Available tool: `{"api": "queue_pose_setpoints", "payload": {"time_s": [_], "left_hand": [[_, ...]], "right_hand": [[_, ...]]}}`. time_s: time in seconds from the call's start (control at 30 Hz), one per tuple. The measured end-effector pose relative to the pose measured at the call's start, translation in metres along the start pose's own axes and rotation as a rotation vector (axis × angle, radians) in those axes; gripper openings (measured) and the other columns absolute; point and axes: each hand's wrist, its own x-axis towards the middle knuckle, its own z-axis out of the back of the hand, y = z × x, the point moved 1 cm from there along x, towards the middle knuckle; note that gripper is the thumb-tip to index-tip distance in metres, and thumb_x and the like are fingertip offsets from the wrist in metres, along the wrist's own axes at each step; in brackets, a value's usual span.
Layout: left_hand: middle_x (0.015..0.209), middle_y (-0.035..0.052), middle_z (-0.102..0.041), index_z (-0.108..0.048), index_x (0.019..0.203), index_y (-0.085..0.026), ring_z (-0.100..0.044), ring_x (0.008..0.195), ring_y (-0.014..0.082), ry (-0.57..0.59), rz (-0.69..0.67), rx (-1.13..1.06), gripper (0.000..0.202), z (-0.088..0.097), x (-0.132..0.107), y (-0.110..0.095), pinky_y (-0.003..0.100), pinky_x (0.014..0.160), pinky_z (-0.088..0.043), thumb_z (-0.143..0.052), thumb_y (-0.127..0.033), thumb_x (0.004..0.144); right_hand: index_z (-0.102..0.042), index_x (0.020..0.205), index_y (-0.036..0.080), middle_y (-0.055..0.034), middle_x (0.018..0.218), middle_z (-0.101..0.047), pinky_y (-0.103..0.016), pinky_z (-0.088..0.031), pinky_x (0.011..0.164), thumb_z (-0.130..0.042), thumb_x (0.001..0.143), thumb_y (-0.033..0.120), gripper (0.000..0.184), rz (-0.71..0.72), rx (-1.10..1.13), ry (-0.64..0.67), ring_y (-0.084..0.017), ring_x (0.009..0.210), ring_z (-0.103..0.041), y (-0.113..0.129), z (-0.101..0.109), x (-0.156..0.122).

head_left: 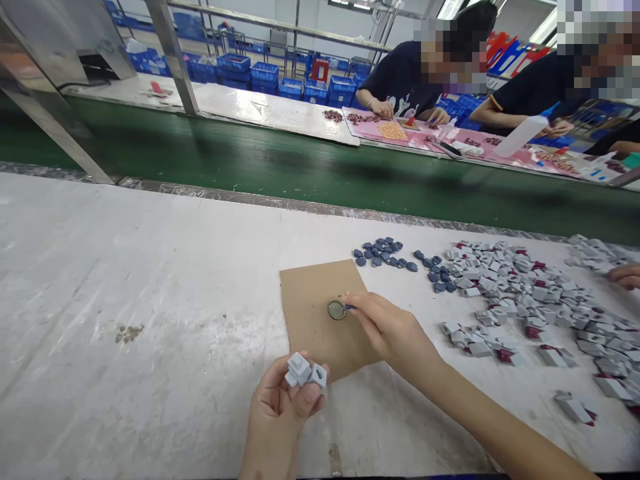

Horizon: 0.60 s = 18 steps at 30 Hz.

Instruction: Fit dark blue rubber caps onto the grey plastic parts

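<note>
My left hand (284,407) is closed around light grey plastic block pieces (299,369), with square faces and a hole showing at the fingertips. My right hand (383,323) reaches over a brown cardboard sheet (313,293). Its fingers pinch a small dark blue piece (349,307), mostly covered by the fingertips. Right beside that piece lies a round bottle cap (337,309) with a crimped rim, on the cardboard. Beyond the sheet, small dark blue pieces (383,251) are scattered on the white table.
Many grey block pieces, some with dark red parts, form a pile (505,273) on the right. Another person's hand (625,275) is at the right edge. A green conveyor belt (250,160) runs behind the table (125,267). Co-workers sit across it, near a white bottle (521,137).
</note>
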Motion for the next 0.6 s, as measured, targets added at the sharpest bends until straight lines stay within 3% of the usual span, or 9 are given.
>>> {"api": "queue_pose_setpoints", "payload": {"time_s": [0.2, 0.3, 0.37, 0.47, 0.6], "left_hand": [[0.064, 0.0006, -0.073, -0.073, 0.074, -0.023, -0.069, 0.060, 0.0142, -0.008, 0.033, -0.010, 0.034, 0.000, 0.001, -0.004, 0.013, 0.047, -0.053, -0.086, -0.027, 0.042], [0.064, 0.0023, -0.074, -0.073, 0.074, -0.022, -0.068, 0.058, 0.0147, 0.003, -0.010, 0.001, 0.033, 0.000, 0.002, -0.003, 0.012, 0.042, -0.051, -0.086, -0.026, 0.044], [0.067, 0.0046, -0.074, -0.073, 0.077, -0.021, -0.068, 0.060, 0.0158, 0.006, -0.073, 0.023, 0.034, 0.000, 0.001, -0.002, 0.012, 0.039, -0.048, -0.085, -0.026, 0.046], [0.076, 0.0054, -0.075, -0.072, 0.083, -0.021, -0.069, 0.068, 0.0173, -0.008, -0.145, 0.085, 0.035, 0.001, 0.000, 0.000, 0.013, 0.044, -0.051, -0.083, -0.026, 0.050], [0.079, 0.0031, -0.075, -0.072, 0.086, -0.023, -0.069, 0.075, 0.0168, 0.008, -0.152, 0.111, 0.034, 0.000, -0.004, 0.002, 0.015, 0.054, -0.054, -0.082, -0.025, 0.054]], "right_hand": [[-0.054, 0.096, 0.022, -0.0033, 0.080, -0.059, -0.027, -0.044, 0.055, -0.040, 0.087, 0.018, 0.017, -0.131, 0.110, 0.045, -0.014, 0.063, -0.053, 0.009, 0.001, 0.000], [-0.057, 0.082, 0.021, -0.0002, 0.067, -0.054, -0.023, -0.040, 0.047, -0.044, 0.085, 0.023, 0.013, -0.264, 0.369, 0.143, -0.012, 0.055, -0.050, 0.013, 0.006, -0.001], [-0.057, 0.084, 0.020, 0.0018, 0.061, -0.052, -0.021, -0.040, 0.044, -0.050, 0.084, 0.030, 0.012, -0.400, 0.627, 0.218, -0.010, 0.050, -0.051, 0.015, 0.008, -0.003], [-0.056, 0.092, 0.019, 0.0026, 0.061, -0.054, -0.021, -0.046, 0.047, -0.062, 0.078, 0.034, 0.022, -0.505, 0.906, 0.291, -0.011, 0.053, -0.057, 0.018, 0.009, -0.007], [-0.056, 0.098, 0.020, 0.0003, 0.071, -0.060, -0.023, -0.051, 0.054, -0.065, 0.078, 0.029, 0.024, -0.486, 1.064, 0.360, -0.012, 0.062, -0.062, 0.023, 0.010, -0.013]]}}
